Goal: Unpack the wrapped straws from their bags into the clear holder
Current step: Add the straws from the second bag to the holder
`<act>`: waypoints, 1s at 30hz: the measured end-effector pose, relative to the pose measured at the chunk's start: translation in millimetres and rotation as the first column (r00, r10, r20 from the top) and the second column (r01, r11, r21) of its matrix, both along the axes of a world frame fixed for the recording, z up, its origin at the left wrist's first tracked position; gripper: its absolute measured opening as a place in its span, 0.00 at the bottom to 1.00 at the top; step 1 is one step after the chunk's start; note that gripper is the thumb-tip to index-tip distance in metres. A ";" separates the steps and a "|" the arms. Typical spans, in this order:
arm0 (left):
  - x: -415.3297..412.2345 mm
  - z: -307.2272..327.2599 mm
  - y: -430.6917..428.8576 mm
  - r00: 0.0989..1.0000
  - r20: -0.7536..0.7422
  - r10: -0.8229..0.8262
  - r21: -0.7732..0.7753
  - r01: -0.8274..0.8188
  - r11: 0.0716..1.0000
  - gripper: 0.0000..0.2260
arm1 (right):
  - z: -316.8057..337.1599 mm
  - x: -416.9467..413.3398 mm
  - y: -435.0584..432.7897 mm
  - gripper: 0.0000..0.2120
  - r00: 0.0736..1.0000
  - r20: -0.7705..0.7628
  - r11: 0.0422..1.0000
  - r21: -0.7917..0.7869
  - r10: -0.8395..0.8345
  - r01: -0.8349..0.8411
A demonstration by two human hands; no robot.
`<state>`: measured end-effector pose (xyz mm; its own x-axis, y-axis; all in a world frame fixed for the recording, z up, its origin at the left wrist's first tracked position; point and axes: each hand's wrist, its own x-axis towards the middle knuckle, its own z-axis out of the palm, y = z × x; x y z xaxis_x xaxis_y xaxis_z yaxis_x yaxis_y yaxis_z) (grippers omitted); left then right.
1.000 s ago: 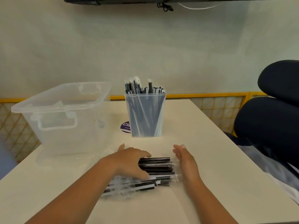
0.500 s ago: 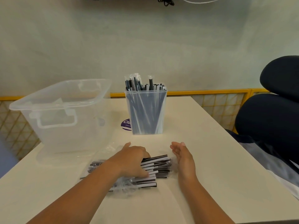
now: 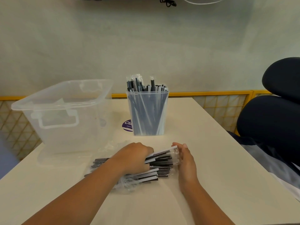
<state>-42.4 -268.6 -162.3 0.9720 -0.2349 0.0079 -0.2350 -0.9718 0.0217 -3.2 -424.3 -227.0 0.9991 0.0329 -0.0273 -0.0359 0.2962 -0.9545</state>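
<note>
Seen from the head camera, we look down at one pale table [image 3: 214,179] set against a plain wall.

Two bare forearms reach in from the bottom edge. The left hand [image 3: 134,157] lies on top of one loose bundle of wrapped straws [image 3: 159,164], with its fingers curled down over them and gripping the pile. The bundle lies flat on the table in front of us, between the two hands. The straws are black in clear sleeves with white ends, and there are too many, overlapping, for us to count.

The right hand [image 3: 185,161] stands on its edge against the right ends of the straws. Its fingers are nearly straight and press on the wrappers without closing round anything. Crinkled clear plastic [image 3: 108,147] lies just behind the left hand; we cannot tell how many bags it is.

Farther back, at the centre, stands one clear holder [image 3: 147,114], upright and already crowded with wrapped straws that poke above its rim. One round purple sticker [image 3: 126,125] shows on the table, touching the left of the holder's base.

To the left sits one large clear storage bin [image 3: 65,117], open at the top. At the right edge we see one dark chair [image 3: 272,124], showing two cushions. One yellow rail [image 3: 211,93] runs behind the table.
</note>
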 end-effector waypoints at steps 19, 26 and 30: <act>14.8 77.8 -29.0 0.982 0.188 0.017 -0.631 0.107 0.769 0.12 | 8.8 8.1 4.3 0.22 1.000 0.014 0.997 0.071 0.006 -0.007; 14.1 99.6 -33.3 0.907 0.367 0.208 -0.860 0.246 0.446 0.08 | 4.3 10.2 12.9 0.20 0.999 0.047 0.981 -0.193 0.022 -0.013; 14.3 104.5 -28.6 0.875 0.371 0.312 -0.903 0.262 0.339 0.06 | 5.7 6.7 15.0 0.20 0.996 0.059 0.948 -0.315 0.067 -0.045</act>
